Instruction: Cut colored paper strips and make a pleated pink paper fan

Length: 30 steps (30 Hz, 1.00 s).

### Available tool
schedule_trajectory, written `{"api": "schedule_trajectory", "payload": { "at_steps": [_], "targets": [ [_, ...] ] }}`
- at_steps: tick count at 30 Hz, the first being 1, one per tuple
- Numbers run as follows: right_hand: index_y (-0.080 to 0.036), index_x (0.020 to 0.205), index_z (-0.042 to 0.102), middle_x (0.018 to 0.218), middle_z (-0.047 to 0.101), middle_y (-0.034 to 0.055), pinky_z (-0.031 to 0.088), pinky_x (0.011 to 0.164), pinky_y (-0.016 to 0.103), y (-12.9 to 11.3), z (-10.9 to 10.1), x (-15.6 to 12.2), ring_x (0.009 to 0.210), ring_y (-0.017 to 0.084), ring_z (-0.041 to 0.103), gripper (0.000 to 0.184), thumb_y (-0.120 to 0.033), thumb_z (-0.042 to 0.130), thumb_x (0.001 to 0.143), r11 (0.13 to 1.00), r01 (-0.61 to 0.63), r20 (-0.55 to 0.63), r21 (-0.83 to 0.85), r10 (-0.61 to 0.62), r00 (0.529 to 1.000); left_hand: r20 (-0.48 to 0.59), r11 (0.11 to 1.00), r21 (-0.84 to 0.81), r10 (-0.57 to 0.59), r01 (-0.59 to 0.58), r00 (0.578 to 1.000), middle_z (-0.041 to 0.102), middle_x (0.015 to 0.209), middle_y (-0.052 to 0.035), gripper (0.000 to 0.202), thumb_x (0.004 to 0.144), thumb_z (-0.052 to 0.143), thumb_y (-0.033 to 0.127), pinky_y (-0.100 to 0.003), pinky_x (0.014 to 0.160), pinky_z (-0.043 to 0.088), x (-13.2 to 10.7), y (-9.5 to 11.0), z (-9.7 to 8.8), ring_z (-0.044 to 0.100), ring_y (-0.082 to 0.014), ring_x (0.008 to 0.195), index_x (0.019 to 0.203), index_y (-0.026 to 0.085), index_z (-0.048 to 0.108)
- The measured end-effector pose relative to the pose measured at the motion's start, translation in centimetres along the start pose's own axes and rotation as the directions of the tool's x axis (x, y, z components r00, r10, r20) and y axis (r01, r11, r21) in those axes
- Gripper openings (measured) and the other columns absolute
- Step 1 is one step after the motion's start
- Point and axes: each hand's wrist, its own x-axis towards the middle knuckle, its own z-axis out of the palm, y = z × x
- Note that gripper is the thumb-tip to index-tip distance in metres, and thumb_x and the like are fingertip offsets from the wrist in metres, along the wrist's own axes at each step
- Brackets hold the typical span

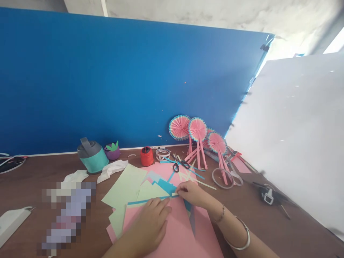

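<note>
A pink sheet of paper (174,229) lies in front of me with a blue paper strip (137,202) along its far edge. My left hand (152,224) rests on the sheet, fingers stretched out and nothing gripped. At the sheet's far right corner, my right hand (192,193) pinches the end of a narrow pale paper strip (174,194) over the blue one; its fingertips are partly hidden. Beneath and beyond are light green sheets (126,184), more pink paper and blue paper pieces (166,186). Black-handled scissors (180,166) lie just past the stack among loose strips.
Several pink folded-paper fans (198,129) lean against the blue panel (120,79). Tape rolls (223,178) lie to the right, near a black-and-white gadget (267,195). Further left stand a red container (146,156), a purple pot (112,152) and a teal-grey container (94,157), with crumpled tissues (111,170) nearby.
</note>
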Motion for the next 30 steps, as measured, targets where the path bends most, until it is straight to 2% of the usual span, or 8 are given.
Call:
{"api": "schedule_trajectory", "payload": {
  "at_steps": [5, 8, 12, 18, 21, 25, 30],
  "targets": [
    [-0.015, 0.074, 0.068, 0.068, 0.063, 0.0015, 0.039, 0.058, 0.021, -0.8, -0.5, 0.0, 0.062, 0.012, 0.051, 0.020, -0.015, 0.048, 0.073, 0.998, -0.052, -0.060, 0.035, 0.054, 0.997, -0.047, 0.997, 0.060, 0.054, -0.051, 0.997, 0.057, 0.113, -0.0086, 0.033, 0.088, 0.039, 0.018, -0.037, 0.087, 0.041, -0.2, 0.0, 0.5, 0.050, -0.0219, 0.099, 0.119, 0.021, 0.051],
    [-0.016, 0.074, 0.067, 0.073, 0.065, 0.0023, 0.039, 0.059, 0.021, -1.4, -0.7, -0.3, 0.065, 0.013, 0.053, 0.014, -0.019, 0.054, 0.071, 0.996, -0.043, -0.095, 0.080, 0.050, 0.994, -0.045, 0.993, 0.099, 0.069, -0.064, 0.997, 0.058, 0.105, -0.0085, 0.032, 0.088, 0.039, 0.017, -0.037, 0.086, 0.041, -0.2, -0.1, 1.1, 0.050, -0.0222, 0.097, 0.118, 0.020, 0.050],
    [-0.017, 0.072, 0.066, 0.073, 0.066, 0.0011, 0.039, 0.062, 0.021, -1.7, 0.3, -0.4, 0.069, 0.013, 0.055, 0.014, -0.013, 0.054, 0.066, 0.998, -0.024, -0.067, 0.059, 0.028, 0.997, -0.039, 0.991, 0.114, 0.079, -0.074, 0.996, 0.058, 0.106, -0.0097, 0.034, 0.087, 0.039, 0.015, -0.038, 0.086, 0.041, -0.3, -0.2, 1.8, 0.050, -0.0228, 0.097, 0.119, 0.018, 0.049],
    [-0.017, 0.070, 0.066, 0.067, 0.066, 0.0017, 0.033, 0.054, 0.021, -1.6, 1.6, 0.0, 0.062, 0.013, 0.055, 0.018, -0.016, 0.048, 0.074, 0.996, -0.063, -0.090, -0.067, 0.057, 0.994, -0.047, 0.993, 0.100, 0.072, -0.067, 0.996, 0.057, 0.108, -0.0097, 0.036, 0.086, 0.039, 0.013, -0.039, 0.086, 0.042, -0.4, -0.3, 2.0, 0.050, -0.0233, 0.099, 0.120, 0.019, 0.049],
    [-0.017, 0.067, 0.067, 0.066, 0.067, 0.0024, 0.033, 0.053, 0.021, -1.8, 1.6, -0.1, 0.062, 0.013, 0.056, 0.018, -0.017, 0.050, 0.073, 0.991, -0.095, -0.100, -0.091, 0.086, 0.991, -0.054, 0.992, 0.103, 0.080, -0.074, 0.995, 0.057, 0.109, -0.0098, 0.035, 0.087, 0.039, 0.015, -0.038, 0.085, 0.042, -0.4, -0.3, 1.8, 0.051, -0.0230, 0.098, 0.121, 0.019, 0.049],
    [-0.016, 0.072, 0.071, 0.067, 0.068, 0.0027, 0.036, 0.053, 0.020, -2.1, 1.4, -0.1, 0.061, 0.014, 0.057, 0.020, -0.013, 0.052, 0.066, 0.987, -0.159, -0.063, -0.029, 0.157, 0.986, -0.056, 0.989, 0.123, 0.096, -0.088, 0.994, 0.057, 0.110, -0.0098, 0.034, 0.089, 0.039, 0.018, -0.039, 0.088, 0.041, -0.4, -0.3, 1.6, 0.051, -0.0230, 0.099, 0.121, 0.019, 0.048],
    [-0.013, 0.077, 0.072, 0.060, 0.066, 0.0010, 0.036, 0.048, 0.018, -2.1, 1.1, 0.0, 0.053, 0.010, 0.054, 0.030, -0.009, 0.046, 0.064, 0.950, -0.265, 0.060, 0.167, 0.258, 0.964, -0.062, 0.988, 0.123, 0.097, -0.089, 0.993, 0.058, 0.113, -0.0102, 0.035, 0.090, 0.035, 0.018, -0.040, 0.090, 0.040, -0.5, -0.3, 1.6, 0.050, -0.0235, 0.101, 0.123, 0.019, 0.048]
  ]
}}
